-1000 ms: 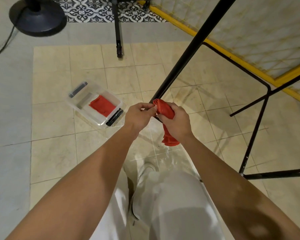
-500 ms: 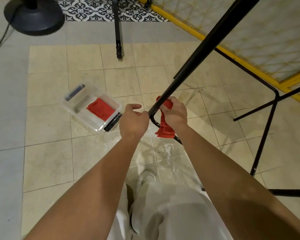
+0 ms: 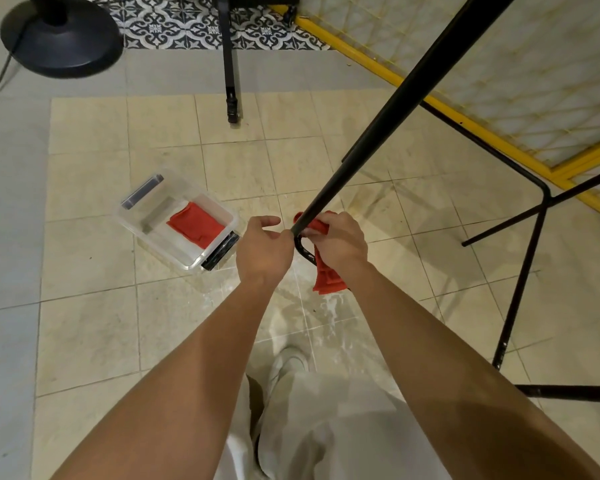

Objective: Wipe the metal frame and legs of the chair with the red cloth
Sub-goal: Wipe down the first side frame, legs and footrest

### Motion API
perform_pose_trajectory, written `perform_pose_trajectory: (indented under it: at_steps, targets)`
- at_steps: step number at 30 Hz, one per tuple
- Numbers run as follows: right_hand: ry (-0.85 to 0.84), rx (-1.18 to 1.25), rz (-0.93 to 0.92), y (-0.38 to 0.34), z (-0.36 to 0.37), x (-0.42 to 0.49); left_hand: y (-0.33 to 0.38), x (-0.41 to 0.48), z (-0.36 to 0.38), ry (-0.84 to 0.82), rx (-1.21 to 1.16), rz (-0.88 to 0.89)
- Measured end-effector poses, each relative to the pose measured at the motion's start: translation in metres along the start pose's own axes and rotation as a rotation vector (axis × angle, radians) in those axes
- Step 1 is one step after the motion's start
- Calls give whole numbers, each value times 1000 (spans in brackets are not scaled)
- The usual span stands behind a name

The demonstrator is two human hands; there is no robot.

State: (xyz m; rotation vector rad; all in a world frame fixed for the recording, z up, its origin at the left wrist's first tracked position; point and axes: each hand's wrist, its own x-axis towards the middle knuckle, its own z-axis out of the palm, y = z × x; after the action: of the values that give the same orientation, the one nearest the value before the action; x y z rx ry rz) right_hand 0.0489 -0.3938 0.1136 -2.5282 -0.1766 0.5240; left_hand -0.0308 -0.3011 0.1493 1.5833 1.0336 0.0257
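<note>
Low in the frame are pale trousers (image 3: 326, 427) and one white shoe (image 3: 288, 362) on the tiled floor (image 3: 90, 323). Just above, in the middle, the right hand (image 3: 340, 240) has its grip closed around the red cloth (image 3: 326, 278), which is bunched against the black chair leg (image 3: 388, 112) near its curved low end. One end of the cloth hangs down below the hand. The left hand (image 3: 264, 247) touches the leg just beside it, thumb sticking out; I cannot tell if its grip closes on the bar.

To wipe well, I think the cloth should wrap all the way round the bar, squeeze snug, then slide slowly up while the left hand keeps the leg steady.

Further, on the left, a clear box (image 3: 146, 216) holds a second red cloth (image 3: 196, 225). At the upper left stands a fan base (image 3: 63, 39).
</note>
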Motion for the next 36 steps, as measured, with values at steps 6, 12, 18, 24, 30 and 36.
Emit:
perform_pose_trajectory:
  at_steps: [6,12,18,24,30,36]
  targets:
    - [41,-17,117,-12,-5,17,1,2,1,-11,-16,-3]
    - [-53,-45,69,-7,-5,2,4,8,5,15,-49,12]
    - [35,-56,90,-5,-9,17,4,12,10,34,-52,30]
    - [134,-47,102,-6,-15,36,11,19,21,44,-64,54]
    - [129,45,108,-7,-14,33,14,22,25,67,-101,42]
    - [-63,-16,-40,5,-19,19,13,22,23,76,-108,26]
